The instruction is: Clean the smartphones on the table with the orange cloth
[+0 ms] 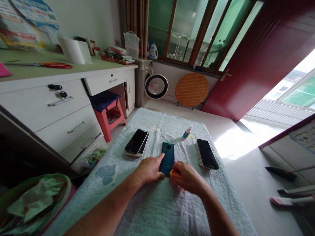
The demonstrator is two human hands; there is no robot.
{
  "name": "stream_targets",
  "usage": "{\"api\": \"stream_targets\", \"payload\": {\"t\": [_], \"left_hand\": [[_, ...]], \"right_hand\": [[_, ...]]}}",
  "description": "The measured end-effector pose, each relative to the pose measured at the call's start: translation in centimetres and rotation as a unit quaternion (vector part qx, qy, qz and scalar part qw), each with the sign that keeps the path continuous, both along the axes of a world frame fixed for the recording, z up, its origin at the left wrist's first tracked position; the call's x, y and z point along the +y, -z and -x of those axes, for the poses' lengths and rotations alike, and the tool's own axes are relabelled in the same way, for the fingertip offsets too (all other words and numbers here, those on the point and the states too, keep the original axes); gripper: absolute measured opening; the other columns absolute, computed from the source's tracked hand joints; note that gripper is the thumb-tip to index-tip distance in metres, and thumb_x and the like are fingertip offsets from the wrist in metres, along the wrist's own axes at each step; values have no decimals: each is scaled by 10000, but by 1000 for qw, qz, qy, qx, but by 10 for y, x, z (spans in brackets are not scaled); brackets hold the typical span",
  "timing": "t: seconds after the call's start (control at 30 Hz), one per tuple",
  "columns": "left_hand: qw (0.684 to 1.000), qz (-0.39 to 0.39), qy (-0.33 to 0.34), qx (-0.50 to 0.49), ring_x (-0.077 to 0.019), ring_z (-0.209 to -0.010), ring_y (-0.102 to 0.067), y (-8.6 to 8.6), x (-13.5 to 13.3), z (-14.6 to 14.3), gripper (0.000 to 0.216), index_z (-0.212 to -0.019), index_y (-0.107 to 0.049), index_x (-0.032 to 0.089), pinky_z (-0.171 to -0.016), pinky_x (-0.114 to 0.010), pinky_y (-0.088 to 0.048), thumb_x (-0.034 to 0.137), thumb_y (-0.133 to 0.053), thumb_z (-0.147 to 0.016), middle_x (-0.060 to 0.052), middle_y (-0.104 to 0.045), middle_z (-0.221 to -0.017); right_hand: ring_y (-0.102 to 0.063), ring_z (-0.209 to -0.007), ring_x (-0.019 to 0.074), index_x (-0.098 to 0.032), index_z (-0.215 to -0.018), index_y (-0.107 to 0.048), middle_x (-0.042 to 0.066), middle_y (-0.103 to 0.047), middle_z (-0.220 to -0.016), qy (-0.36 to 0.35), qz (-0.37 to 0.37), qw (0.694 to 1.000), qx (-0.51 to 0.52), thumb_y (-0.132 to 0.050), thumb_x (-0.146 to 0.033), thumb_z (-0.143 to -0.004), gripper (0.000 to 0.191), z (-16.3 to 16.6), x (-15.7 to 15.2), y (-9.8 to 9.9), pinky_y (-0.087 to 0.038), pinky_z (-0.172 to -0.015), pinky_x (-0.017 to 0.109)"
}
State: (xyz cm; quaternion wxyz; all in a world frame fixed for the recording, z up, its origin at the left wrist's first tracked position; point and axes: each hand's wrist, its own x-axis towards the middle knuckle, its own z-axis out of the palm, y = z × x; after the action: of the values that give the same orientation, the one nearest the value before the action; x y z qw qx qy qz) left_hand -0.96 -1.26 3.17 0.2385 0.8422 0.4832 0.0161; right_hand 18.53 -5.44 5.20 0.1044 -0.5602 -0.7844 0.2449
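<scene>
While both hands meet close together over the quilt [157, 206], the blue phone [168, 157] lies flat between them, back side up, its camera block at the far end and its long axis running almost straight away from the person. Neither hand is clearly nearer to it: the left hand [150, 168] is against the left long edge and the near left corner, and the right hand [185, 177] is at the near right corner, where the orange cloth [174, 175] meets the edge. From the left fingers, then, the phone lies just to the right; from the right fingers, just to the left and a little beyond. The left fingers are spread apart, with that corner between them, and I cannot tell whether they pinch the phone or merely steady it. The right fingers are curled together and clamped on the bunched cloth, which partly hides behind them.

Farther out to the left, a black phone [136, 141] rests on another flat, pale-edged thing; out to the right, a second dark phone [208, 153] also tops a pale-edged layer. A small spray bottle [187, 133] stands beyond the blue phone, to its right.
</scene>
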Motion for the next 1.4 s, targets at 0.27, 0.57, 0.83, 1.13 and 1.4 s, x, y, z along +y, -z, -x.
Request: {"api": "stream_targets", "payload": {"t": [0.27,0.57,0.83,1.13,1.4], "left_hand": [[1000,9,15,-4,-321,-977,-657,-1,1,2,861,-1462,-306,138,-767,-334,-483,403,-619,-705,-140,-699,-1074],[997,45,42,-40,-251,-999,-655,0,11,8,673,-1460,-319,144,-798,-288,-466,255,-464,-813,-107,-703,-1103],[997,44,10,-56,-254,-995,-655,3,10,6,613,-1436,-376,185,-790,-285,-453,325,-514,-856,-107,-709,-1081],[998,36,4,-58,-230,-839,-675,5,10,6,612,-1438,-372,211,-705,-268,-438,307,-528,-854,-76,-730,-945],[998,46,10,-52,-245,-941,-672,-1,9,6,598,-1432,-383,199,-766,-283,-462,288,-494,-851,-88,-729,-1018]], "right_hand": [[-467,-686,107,-187,-720,-515,-9,-533,-763,-33,-36,999,16,-503,-97,-741,94,11,-1,8,-300,-610,208],[-464,-729,141,-192,-787,-511,11,-554,-797,-46,-167,983,-59,-512,-124,-784,68,36,-1,33,-290,-679,264],[-482,-755,147,-192,-837,-492,12,-560,-806,-36,-126,989,-62,-498,-125,-787,83,25,-2,22,-308,-701,251],[-477,-740,144,-197,-788,-490,8,-553,-782,-38,-74,994,-75,-489,-100,-747,105,7,-2,8,-311,-690,247],[-473,-724,157,-194,-775,-512,21,-575,-773,-32,-146,985,-81,-528,-145,-779,53,39,1,28,-294,-678,274]]}}
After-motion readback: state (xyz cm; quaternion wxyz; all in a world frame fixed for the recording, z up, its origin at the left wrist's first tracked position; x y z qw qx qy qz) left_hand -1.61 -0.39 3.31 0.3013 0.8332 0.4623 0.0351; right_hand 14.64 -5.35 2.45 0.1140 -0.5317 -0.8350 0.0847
